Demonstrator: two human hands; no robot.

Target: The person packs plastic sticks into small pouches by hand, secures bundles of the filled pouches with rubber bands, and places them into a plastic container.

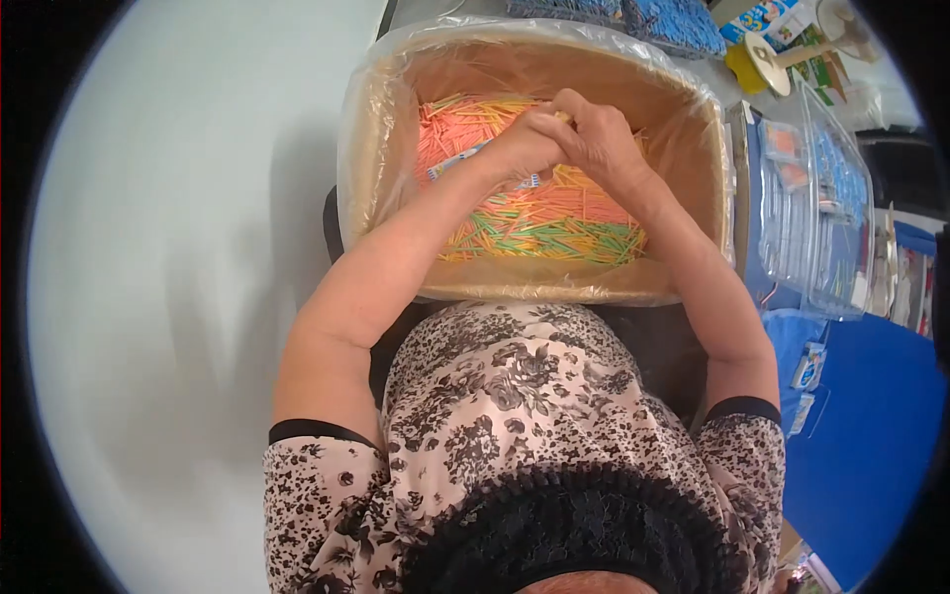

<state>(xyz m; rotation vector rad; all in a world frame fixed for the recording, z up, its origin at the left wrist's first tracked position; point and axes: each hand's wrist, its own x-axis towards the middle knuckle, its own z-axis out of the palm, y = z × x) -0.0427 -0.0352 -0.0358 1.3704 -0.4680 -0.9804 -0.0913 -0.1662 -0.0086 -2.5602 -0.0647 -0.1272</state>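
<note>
My left hand (526, 150) and my right hand (600, 141) meet over a box (708, 213) lined with clear plastic. Both have their fingers closed and pressed together. A small yellowish tip (564, 116) shows between them; the rest of it is hidden by the fingers. Below the hands lie many thin coloured sticks (534, 233), pink, yellow, orange and green. A blue-and-white printed wrapper (457, 159) rests on the sticks beside my left hand, partly covered by my wrist.
Right of the box stands a clear plastic container (792, 223) with blue items inside. Bundles of blue sticks (673, 25) are at the back. A yellow-and-cream spool-like object (767, 64) sits at the back right. A blue surface (871, 436) with small packets (809, 366) lies at the right.
</note>
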